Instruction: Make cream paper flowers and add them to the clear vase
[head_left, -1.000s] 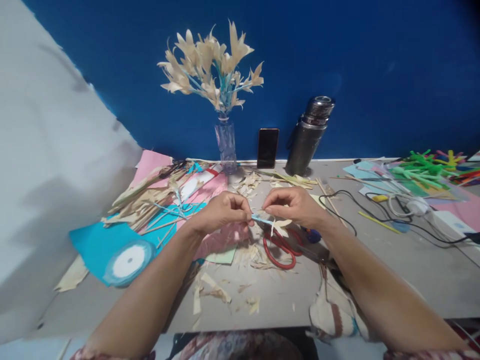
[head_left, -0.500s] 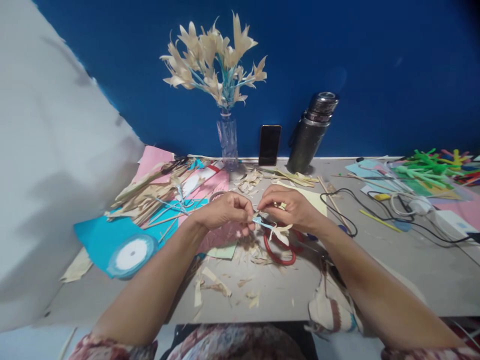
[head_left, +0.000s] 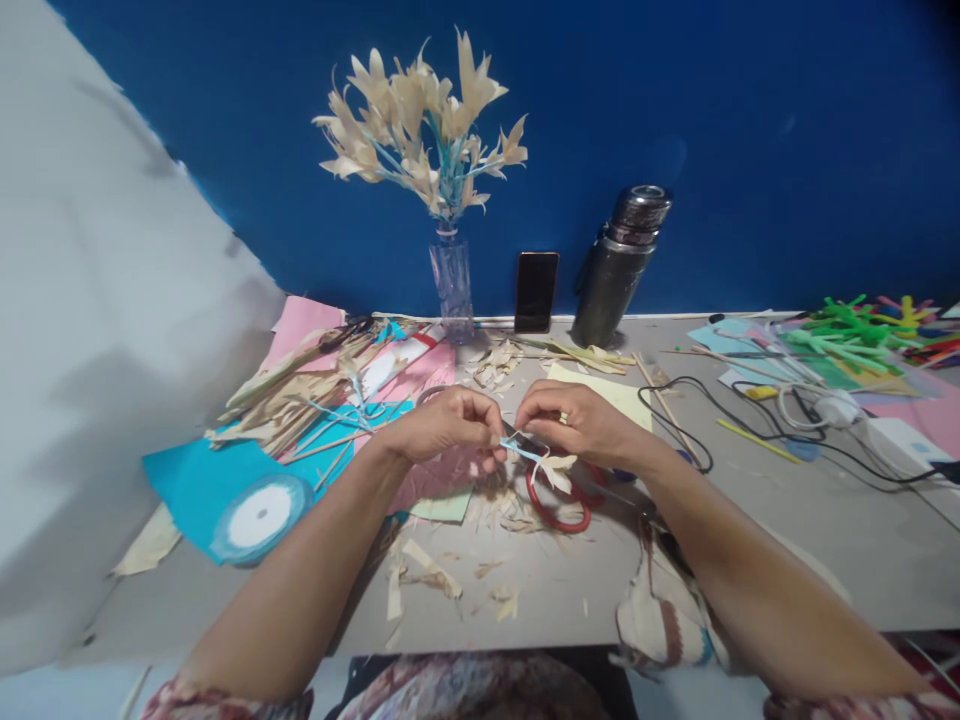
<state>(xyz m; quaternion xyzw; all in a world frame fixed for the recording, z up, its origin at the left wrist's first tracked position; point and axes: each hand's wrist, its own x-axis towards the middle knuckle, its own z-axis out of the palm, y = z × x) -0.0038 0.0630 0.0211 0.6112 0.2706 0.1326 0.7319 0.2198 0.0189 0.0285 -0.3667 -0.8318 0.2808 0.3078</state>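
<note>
Between my hands is a small husk flower (head_left: 555, 471) with cream petals and a blue-wrapped stem. My left hand (head_left: 459, 428) pinches the end of that stem, so the flower points to the right. Close beside it, my right hand (head_left: 568, 412) has thumb and fingers pinched together near the stem; a thin strand seems to run between the two hands, too fine to name surely. Below the flower lie scissors with red handles (head_left: 559, 515). Husk scraps (head_left: 431, 575) litter the table around them.
A bottle of husk flowers (head_left: 451, 290), a phone (head_left: 536, 292) and a flask (head_left: 622, 265) stand by the blue wall. At left lie a blue ribbon roll (head_left: 262, 513) and dry husks (head_left: 292, 385). Cables (head_left: 701, 395), pipe cleaners (head_left: 847, 335) and a pouch (head_left: 660, 620) are at right.
The flower has shifted slightly left and tilted a little between my hands. My right fingertips have moved slightly downward. The whole view has shifted a bit.
</note>
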